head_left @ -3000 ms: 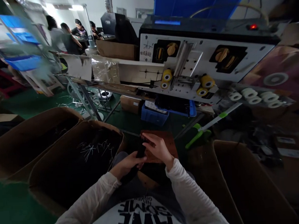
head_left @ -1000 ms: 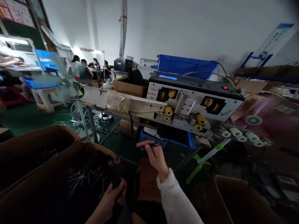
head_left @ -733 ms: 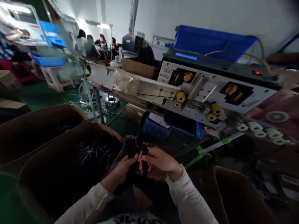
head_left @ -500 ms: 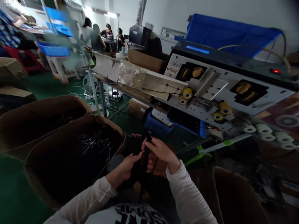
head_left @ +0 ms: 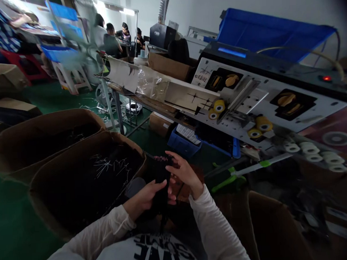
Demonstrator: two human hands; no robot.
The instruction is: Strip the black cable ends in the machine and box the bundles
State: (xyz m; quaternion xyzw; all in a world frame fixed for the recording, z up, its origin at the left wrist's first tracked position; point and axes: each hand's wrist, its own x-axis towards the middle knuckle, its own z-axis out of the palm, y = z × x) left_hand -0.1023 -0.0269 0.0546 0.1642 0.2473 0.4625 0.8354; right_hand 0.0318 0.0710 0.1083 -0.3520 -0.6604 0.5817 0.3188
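Note:
A bundle of black cables (head_left: 160, 174) with pinkish, bare-looking ends stands roughly upright before my body. My left hand (head_left: 146, 194) is closed around it, thumb across the front and fingertips apparently showing past its right side. At the upper right of the bundle is my right hand (head_left: 185, 173), its thumb and forefinger apart and pointing at the cable ends. Whether those fingertips touch the cables is hard to tell in the dark. The lower part of the bundle fades into shadow over my lap.
Left of me stand deep cardboard boxes (head_left: 37, 174) with dark contents and some pale wires. A machine with yellow rollers (head_left: 218, 105) fills the right, above blue bins (head_left: 181, 145). White rolls (head_left: 312, 152) hang on a rod. Several people sit at far tables.
The dark piece with small metal tips that my right hand held beside the bundle no longer shows there. My right thumb and forefinger have spread. My left hand keeps hold of the cables.

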